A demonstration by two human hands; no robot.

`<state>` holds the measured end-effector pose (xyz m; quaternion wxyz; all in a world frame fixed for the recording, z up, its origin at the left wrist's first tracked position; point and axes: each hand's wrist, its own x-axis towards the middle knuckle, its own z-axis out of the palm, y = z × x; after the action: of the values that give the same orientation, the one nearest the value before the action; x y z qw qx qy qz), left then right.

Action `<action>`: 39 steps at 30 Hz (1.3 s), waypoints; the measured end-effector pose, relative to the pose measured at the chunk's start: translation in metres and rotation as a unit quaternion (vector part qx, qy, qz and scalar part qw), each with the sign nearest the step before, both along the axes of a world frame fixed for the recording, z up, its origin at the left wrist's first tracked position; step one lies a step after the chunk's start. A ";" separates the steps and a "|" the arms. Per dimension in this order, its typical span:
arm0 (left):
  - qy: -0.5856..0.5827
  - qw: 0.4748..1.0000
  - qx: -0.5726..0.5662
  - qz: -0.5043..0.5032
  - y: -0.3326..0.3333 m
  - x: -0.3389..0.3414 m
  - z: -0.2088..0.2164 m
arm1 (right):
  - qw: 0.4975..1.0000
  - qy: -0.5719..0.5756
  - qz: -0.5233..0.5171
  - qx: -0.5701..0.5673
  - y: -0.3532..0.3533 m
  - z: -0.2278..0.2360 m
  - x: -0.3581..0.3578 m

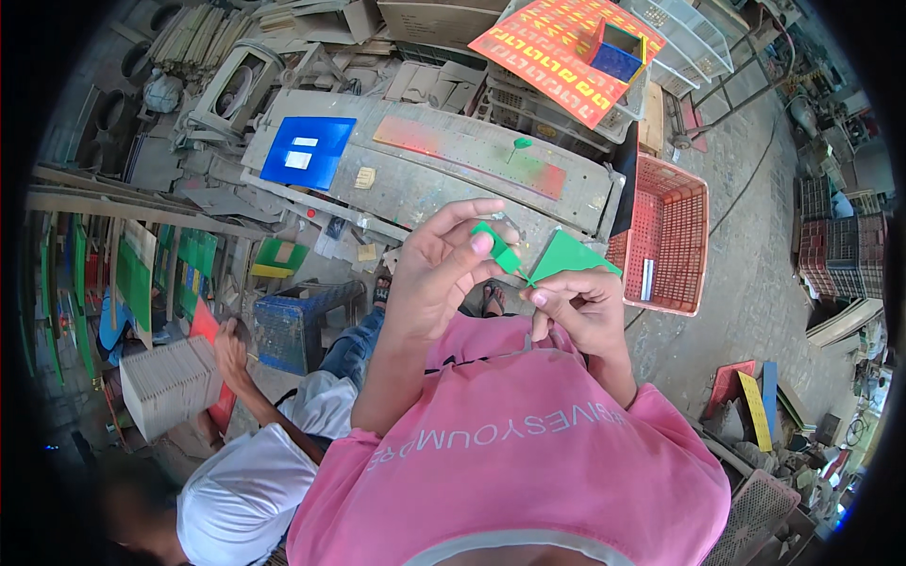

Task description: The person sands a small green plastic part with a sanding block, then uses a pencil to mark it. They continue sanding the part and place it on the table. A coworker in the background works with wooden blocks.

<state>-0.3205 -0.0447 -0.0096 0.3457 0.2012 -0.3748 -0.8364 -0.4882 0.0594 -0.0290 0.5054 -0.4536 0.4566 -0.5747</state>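
Note:
In front of my chest, my left hand (436,269) pinches a small green block-like piece (497,249) between thumb and fingers. My right hand (587,300) grips a flat green triangular panel (569,257) at its lower edge, beside the small piece. The two green things come very close at their lower ends. A thin bit shows between them, too small to make out. Beyond my hands is a worn grey workbench (311,106). On it lies a long paint-stained board (453,151) with a small green leaf-shaped piece (521,143) over it.
A blue panel (326,141) lies on the bench's left part. To the right stands a red plastic crate (696,236). Behind the bench, an orange stencilled sheet (538,57) bears a coloured open box (618,57). At left, a co-worker's hand (229,354) touches a red panel (205,325).

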 end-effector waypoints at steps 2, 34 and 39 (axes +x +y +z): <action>-0.004 1.000 0.001 0.002 0.002 0.006 -0.002 | 1.000 0.030 -0.007 -0.005 0.000 0.004 0.005; -0.102 0.991 0.008 0.081 -0.005 0.014 -0.026 | 0.993 0.102 -0.050 -0.004 -0.022 -0.011 0.000; -0.145 0.974 0.035 0.172 -0.006 0.018 -0.049 | 0.996 0.062 -0.015 0.057 -0.038 -0.029 0.006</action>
<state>-0.3023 -0.0512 -0.0590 0.4194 0.3937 -0.3513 -0.7387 -0.4820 0.0209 -0.0577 0.4923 -0.4516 0.5260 -0.5263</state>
